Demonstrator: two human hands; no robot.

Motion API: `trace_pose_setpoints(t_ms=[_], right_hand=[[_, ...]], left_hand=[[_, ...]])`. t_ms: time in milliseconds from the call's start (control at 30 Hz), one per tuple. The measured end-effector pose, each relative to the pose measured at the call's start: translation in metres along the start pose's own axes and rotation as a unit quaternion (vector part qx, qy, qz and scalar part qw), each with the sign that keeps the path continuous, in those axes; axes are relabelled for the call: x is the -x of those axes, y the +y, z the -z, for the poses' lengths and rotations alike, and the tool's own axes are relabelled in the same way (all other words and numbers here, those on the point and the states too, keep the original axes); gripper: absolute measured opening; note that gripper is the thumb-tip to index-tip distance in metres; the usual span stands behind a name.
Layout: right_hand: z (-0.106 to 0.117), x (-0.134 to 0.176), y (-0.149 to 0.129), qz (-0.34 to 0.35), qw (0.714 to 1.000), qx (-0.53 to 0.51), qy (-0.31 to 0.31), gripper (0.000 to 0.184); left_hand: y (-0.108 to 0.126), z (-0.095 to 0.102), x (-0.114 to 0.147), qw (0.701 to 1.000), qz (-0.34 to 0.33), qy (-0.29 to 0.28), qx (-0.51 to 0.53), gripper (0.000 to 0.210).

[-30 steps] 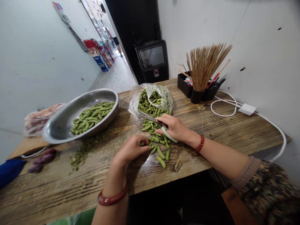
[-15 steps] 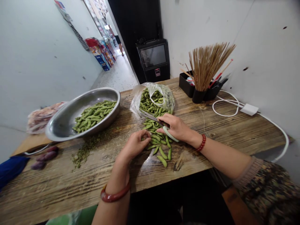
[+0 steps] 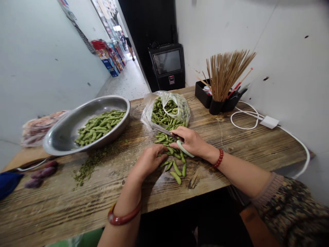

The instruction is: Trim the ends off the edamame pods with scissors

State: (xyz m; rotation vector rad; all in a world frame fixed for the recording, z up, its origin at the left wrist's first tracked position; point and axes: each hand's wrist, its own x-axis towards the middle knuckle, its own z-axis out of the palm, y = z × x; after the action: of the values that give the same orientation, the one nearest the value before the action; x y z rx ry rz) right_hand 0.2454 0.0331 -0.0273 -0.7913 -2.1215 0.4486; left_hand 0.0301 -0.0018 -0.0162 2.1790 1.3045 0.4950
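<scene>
My right hand (image 3: 191, 140) is wrapped round a pair of scissors (image 3: 164, 130) with pale green handles. Their dark blades point left, over the loose edamame pods (image 3: 176, 168). To the left of the scissors, my left hand (image 3: 151, 158) touches the near pods with fingers curled in toward the thumb; what lies between the fingertips is hidden. Behind both hands, a clear plastic bag (image 3: 147, 116) lies open with green pods spilling out toward me. A steel basin (image 3: 61, 139) on the left holds a heap of edamame pods (image 3: 101, 127).
Small green trimmings (image 3: 88, 168) lie before the basin. Purple-red plums or similar fruit (image 3: 41, 173) and a bagged pinkish item (image 3: 42, 127) are at left. A black holder (image 3: 217, 106) carries bamboo skewers (image 3: 227, 75). A white cable (image 3: 300, 140) runs along the right.
My left hand has shifted slightly forward among the pods. The scissors remain in my right hand, in nearly the same place. The view has turned slightly.
</scene>
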Motion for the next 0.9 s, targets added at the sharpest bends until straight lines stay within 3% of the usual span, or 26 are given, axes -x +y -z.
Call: trace_pose_setpoints(t_ms=[100, 200, 400, 500, 733, 900], right_hand=[[0.0, 0.0, 0.0, -0.004, 1.0, 0.001, 0.004, 0.039], [0.001, 0.0, 0.0, -0.015, 1.0, 0.005, 0.004, 0.042], [0.002, 0.0, -0.005, -0.008, 0.999, -0.019, -0.037, 0.051], [0.002, 0.0, -0.008, 0.002, 0.998, -0.019, -0.057, 0.056], [0.001, 0.001, -0.011, 0.014, 0.996, -0.009, -0.085, 0.058], [0.002, 0.0, -0.016, 0.013, 0.996, -0.017, -0.091, 0.056]], left_hand=[[0.002, 0.002, -0.001, 0.999, 0.015, 0.05, 0.012, 0.013], [0.006, 0.006, -0.001, 0.987, 0.054, 0.12, 0.098, 0.014], [0.01, 0.01, 0.002, 0.913, 0.134, 0.189, 0.335, 0.024], [0.01, 0.01, 0.003, 0.885, 0.139, 0.204, 0.395, 0.025], [0.011, 0.007, 0.0, 0.884, 0.128, 0.226, 0.388, 0.023], [0.008, 0.005, -0.001, 0.894, 0.109, 0.21, 0.38, 0.02]])
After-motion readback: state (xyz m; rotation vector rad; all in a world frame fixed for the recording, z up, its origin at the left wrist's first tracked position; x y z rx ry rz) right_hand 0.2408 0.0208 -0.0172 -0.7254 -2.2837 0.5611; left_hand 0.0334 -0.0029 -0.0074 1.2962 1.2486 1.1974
